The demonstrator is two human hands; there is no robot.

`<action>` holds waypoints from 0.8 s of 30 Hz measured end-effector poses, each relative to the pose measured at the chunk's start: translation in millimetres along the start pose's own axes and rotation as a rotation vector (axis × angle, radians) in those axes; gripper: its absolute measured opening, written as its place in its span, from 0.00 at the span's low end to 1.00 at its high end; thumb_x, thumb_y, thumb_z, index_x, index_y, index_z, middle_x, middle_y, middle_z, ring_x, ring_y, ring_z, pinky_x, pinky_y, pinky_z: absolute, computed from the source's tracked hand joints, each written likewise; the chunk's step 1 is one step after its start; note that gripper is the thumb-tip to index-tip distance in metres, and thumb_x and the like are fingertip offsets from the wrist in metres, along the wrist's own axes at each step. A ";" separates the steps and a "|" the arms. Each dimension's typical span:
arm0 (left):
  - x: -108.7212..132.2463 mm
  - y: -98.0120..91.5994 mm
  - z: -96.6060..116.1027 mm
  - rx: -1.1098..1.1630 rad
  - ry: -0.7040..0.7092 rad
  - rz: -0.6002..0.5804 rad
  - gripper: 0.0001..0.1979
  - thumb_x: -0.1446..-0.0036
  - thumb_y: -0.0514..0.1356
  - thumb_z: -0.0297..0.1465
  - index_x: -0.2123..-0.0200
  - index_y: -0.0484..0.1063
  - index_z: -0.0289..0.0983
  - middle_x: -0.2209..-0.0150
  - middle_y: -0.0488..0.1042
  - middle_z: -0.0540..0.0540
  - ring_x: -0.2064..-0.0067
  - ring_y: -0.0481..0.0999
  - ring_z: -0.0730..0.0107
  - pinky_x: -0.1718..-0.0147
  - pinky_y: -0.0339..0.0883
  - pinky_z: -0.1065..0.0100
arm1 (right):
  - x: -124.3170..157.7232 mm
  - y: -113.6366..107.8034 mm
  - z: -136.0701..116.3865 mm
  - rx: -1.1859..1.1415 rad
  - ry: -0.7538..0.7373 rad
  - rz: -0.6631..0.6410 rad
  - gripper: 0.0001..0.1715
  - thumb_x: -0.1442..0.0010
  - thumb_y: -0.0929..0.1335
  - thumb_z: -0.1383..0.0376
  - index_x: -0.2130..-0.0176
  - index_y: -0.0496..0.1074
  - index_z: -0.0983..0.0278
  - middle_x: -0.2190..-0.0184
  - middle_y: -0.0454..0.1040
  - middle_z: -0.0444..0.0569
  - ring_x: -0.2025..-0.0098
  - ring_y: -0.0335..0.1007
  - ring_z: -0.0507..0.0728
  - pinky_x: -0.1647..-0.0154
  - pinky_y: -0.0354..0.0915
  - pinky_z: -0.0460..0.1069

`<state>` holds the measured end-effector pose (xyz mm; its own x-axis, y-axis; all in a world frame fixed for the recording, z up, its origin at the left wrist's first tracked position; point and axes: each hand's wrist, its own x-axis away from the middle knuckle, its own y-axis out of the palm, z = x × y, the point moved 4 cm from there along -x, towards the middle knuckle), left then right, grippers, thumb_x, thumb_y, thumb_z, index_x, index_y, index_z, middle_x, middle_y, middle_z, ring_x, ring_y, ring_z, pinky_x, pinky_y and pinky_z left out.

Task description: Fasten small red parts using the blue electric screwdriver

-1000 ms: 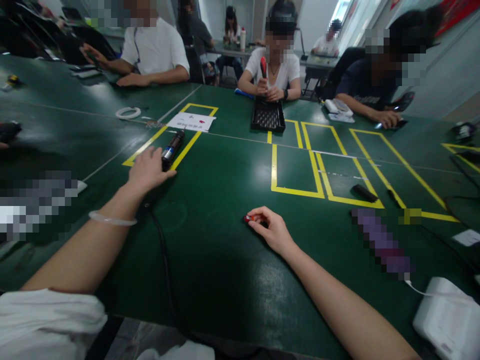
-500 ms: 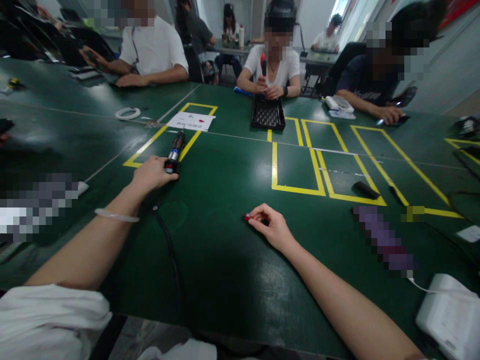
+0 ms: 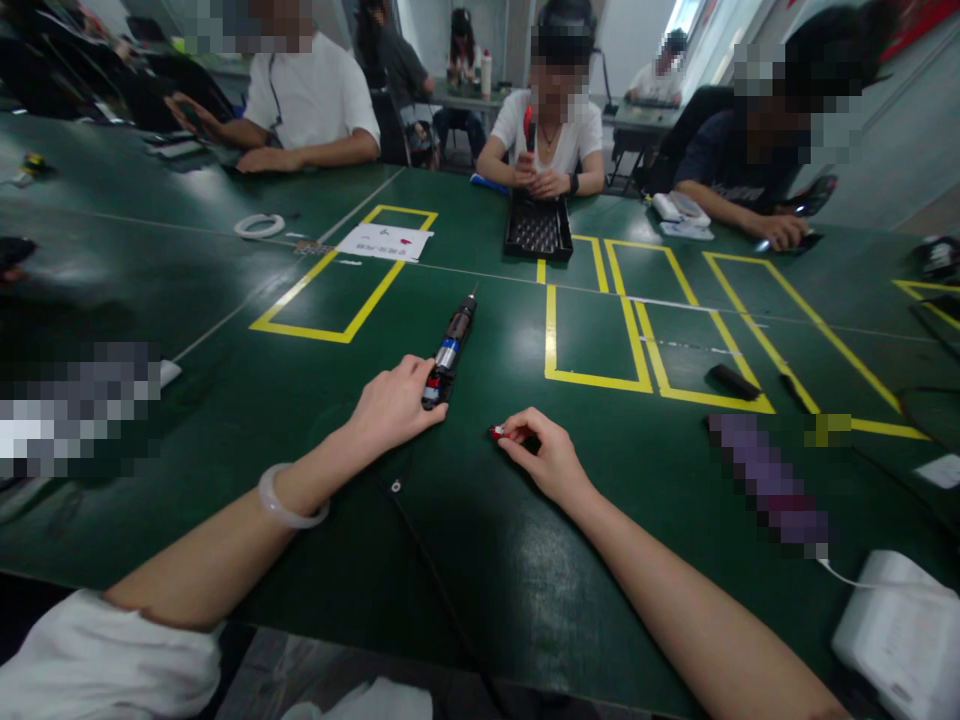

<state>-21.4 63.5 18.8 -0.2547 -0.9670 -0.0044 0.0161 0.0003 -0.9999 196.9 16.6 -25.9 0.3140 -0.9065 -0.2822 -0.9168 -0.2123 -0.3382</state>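
Observation:
My left hand [image 3: 394, 405] grips the rear end of a black electric screwdriver [image 3: 450, 345] with a blue band. The tool lies on the green table [image 3: 465, 520], its tip pointing away from me, and a black cable [image 3: 420, 530] trails back from it. My right hand [image 3: 547, 455] rests on the table just to the right, fingers pinched on a small red and white part [image 3: 496, 433]. The two hands are about a hand's width apart.
Yellow tape rectangles [image 3: 596, 335] mark the table. A black tray [image 3: 537, 228] sits before a person opposite; other people sit around. A paper sheet [image 3: 384, 242], a white ring [image 3: 259, 225], a black bar [image 3: 735, 381] and a white device [image 3: 896, 630] lie about.
My left hand has dragged the screwdriver from the left yellow rectangle rightward and toward me, close to my right hand. The right hand has stayed put with the small part.

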 end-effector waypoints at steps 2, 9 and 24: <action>7.8 2.1 19.7 0.023 0.050 0.017 0.31 0.43 0.55 0.44 0.40 0.61 0.34 0.46 0.67 0.36 0.56 0.75 0.52 0.59 0.68 0.58 | 0.8 -0.2 -1.9 0.048 -0.027 0.003 0.01 0.39 0.68 0.66 0.65 0.70 0.61 0.67 0.70 0.46 0.66 0.67 0.54 0.63 0.64 0.50; 22.4 6.5 58.0 0.093 0.152 0.012 0.32 0.44 0.56 0.41 0.38 0.57 0.38 0.47 0.67 0.37 0.55 0.74 0.54 0.57 0.68 0.58 | 0.7 -2.5 -6.1 0.139 -0.050 0.024 0.02 0.39 0.67 0.68 0.65 0.69 0.61 0.67 0.69 0.46 0.65 0.67 0.56 0.63 0.64 0.50; 32.3 7.6 71.8 0.117 0.242 0.032 0.32 0.42 0.55 0.41 0.38 0.57 0.33 0.48 0.68 0.36 0.52 0.71 0.52 0.53 0.65 0.56 | 3.0 0.9 -6.9 0.209 -0.025 -0.023 0.05 0.39 0.68 0.69 0.61 0.73 0.60 0.65 0.69 0.48 0.63 0.70 0.57 0.60 0.66 0.51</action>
<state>39.9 14.0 12.2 -0.4762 -0.8777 -0.0536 0.1361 -0.0133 -0.9906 195.4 11.2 -20.8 0.3427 -0.8925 -0.2933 -0.8390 -0.1503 -0.5230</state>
